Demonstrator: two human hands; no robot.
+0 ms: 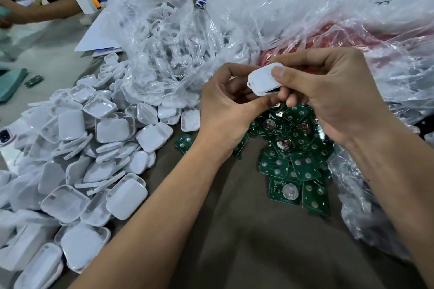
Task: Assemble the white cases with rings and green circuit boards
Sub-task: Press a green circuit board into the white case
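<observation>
**Head view: one case in hand, many left**

Head camera shows both hands pinching a white case [264, 78] at centre: left hand [225, 110] underneath, right hand [328, 91] with thumb on top. Loose cases [112, 129] heap at 9 o'clock, boards [296, 162] at 5 o'clock. Most assembly apparently remains.

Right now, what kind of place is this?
Probably a small assembly workshop. A heap of white square plastic cases, a pile of green circuit boards and clear plastic bags of parts cover the table; both hands hold one white case.
</observation>
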